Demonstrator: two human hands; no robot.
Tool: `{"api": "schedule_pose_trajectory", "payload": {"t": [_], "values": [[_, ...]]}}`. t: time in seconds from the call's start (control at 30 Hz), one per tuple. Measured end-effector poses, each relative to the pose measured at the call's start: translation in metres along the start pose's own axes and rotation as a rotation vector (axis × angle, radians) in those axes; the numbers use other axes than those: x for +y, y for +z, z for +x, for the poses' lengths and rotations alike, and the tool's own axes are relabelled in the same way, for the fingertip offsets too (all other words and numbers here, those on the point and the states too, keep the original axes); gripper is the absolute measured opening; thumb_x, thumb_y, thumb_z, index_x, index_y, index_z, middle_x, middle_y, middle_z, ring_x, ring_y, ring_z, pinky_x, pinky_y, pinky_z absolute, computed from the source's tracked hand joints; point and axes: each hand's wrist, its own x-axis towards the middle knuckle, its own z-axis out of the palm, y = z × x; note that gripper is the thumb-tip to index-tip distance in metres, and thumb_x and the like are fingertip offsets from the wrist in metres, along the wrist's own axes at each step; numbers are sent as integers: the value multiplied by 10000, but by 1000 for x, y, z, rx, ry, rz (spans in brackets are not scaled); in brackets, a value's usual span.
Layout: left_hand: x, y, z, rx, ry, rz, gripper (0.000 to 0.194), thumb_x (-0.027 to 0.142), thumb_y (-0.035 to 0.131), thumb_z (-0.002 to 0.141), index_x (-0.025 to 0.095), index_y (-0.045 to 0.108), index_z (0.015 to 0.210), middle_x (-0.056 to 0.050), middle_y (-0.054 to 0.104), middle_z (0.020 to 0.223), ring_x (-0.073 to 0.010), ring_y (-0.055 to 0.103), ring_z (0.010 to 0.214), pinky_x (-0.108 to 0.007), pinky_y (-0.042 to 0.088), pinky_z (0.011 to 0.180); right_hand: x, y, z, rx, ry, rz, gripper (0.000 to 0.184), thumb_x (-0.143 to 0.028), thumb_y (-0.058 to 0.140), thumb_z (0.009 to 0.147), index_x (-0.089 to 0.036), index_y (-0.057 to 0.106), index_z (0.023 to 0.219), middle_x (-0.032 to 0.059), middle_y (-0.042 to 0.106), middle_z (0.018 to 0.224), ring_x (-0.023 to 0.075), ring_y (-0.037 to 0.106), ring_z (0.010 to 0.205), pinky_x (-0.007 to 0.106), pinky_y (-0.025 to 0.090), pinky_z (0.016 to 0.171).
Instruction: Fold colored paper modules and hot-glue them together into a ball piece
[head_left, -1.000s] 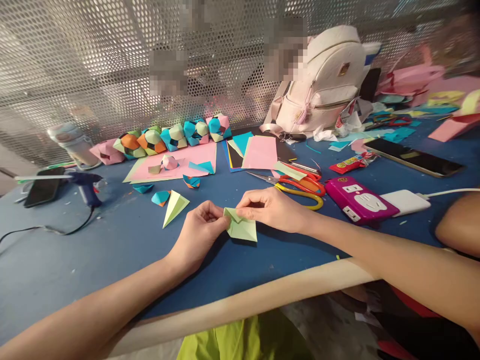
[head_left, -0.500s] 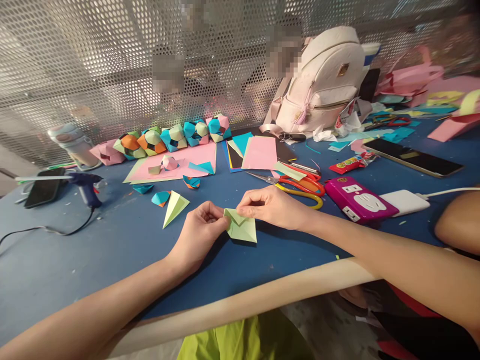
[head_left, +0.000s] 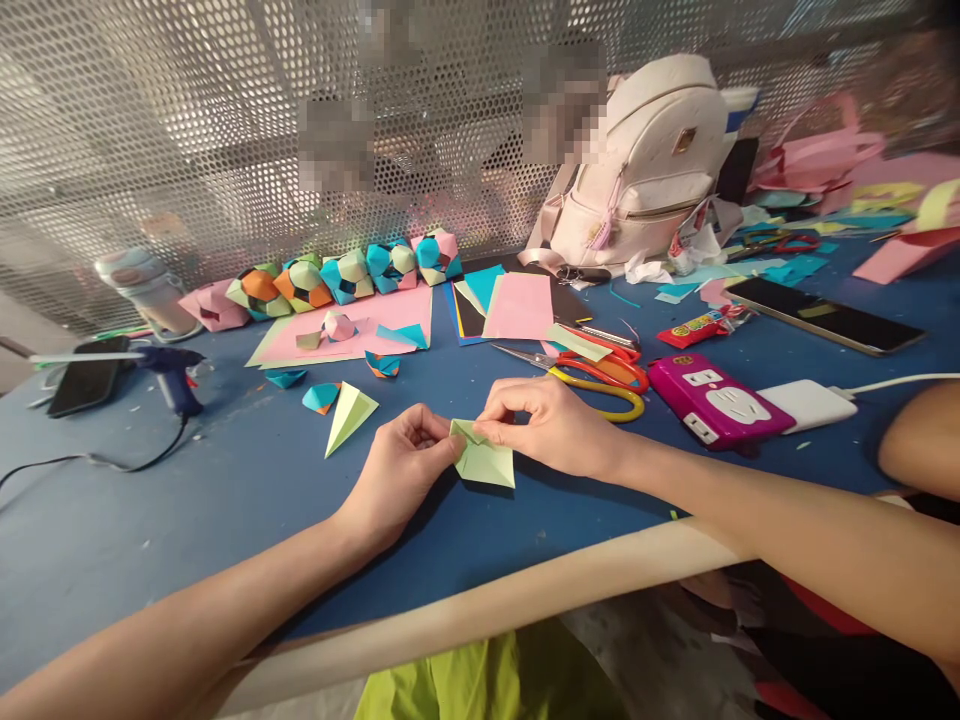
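Observation:
Between my hands is a small pale green folded paper [head_left: 487,467], held just above the blue table [head_left: 420,560]. My left hand [head_left: 405,465] pinches its left edge between thumb and fingers. The thumb and bent fingers of my right hand [head_left: 544,425] grip its top, covering part of a folded flap. A second pale green paper [head_left: 350,418], folded to a long point, lies left of my hands. Beside it rest small blue and orange folded pieces [head_left: 322,397]. Another blue and orange piece [head_left: 383,366] sits a little farther back.
Scissors [head_left: 600,385] lie beyond my right hand, near a purple power strip [head_left: 716,400]. A glue gun [head_left: 172,375] stands at left. Several folded paper balls [head_left: 349,275] line the back, beside a backpack [head_left: 645,170]. A phone [head_left: 825,313] lies at right.
My right hand's thumb and fingers have shifted slightly down over the top flap of the green paper, covering more of it. My left hand keeps its pinch.

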Motion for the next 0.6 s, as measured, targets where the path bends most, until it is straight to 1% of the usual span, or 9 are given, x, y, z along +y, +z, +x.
{"api": "schedule_pose_trajectory", "payload": {"t": [0.1,0.17,0.23,0.3,0.37,0.43,0.53,0.6], "values": [[0,1,0,5,-5,-14,243,240,738,681,175,514,610,60,543,578,-70,450,566,-191,348,538,2,2,-2,44,-81,-46,222,-170,624,834,-150,602,614,-10,573,655,88,522,602,222,376,563],[0,1,0,-2,-17,-55,226,243,752,674,177,539,646,57,564,586,-72,468,564,-191,360,539,4,3,-3,61,-116,-63,218,-166,628,833,-149,599,617,-11,563,647,86,515,590,219,372,551],[0,1,0,-25,-42,-110,198,258,771,670,181,612,759,42,620,640,-87,519,596,-201,398,569,6,4,-4,75,-164,-94,219,-168,621,839,-149,597,623,-9,556,643,88,505,583,221,369,545],[1,1,1,-56,-66,-137,240,288,782,673,176,678,858,16,665,694,-105,558,639,-216,433,608,7,5,-4,83,-218,-135,220,-173,603,852,-152,597,634,-5,552,647,91,497,585,224,368,546],[1,1,1,-77,-71,-129,227,318,780,683,157,727,835,-5,675,689,-112,565,652,-222,446,625,7,4,-4,68,-252,-142,218,-182,585,865,-155,601,650,-2,557,659,94,498,592,226,374,555],[0,0,2,-70,-60,-124,203,337,776,690,148,747,761,-22,685,686,-118,566,655,-226,452,627,5,1,-2,32,-218,-98,220,-209,572,878,-157,607,668,2,572,676,100,516,613,228,390,576],[-1,-1,3,-32,-51,-137,205,344,785,681,155,763,755,-36,711,713,-124,573,652,-234,459,625,3,-4,2,-22,-44,-9,272,-294,543,901,-157,614,676,10,593,710,112,534,650,232,407,598],[0,-1,3,-14,-59,-148,213,344,795,667,154,766,760,-45,723,735,-127,580,652,-241,470,632,2,-7,4,-61,50,27,269,-314,539,897,-157,636,702,14,611,737,121,549,680,236,419,620]]}}
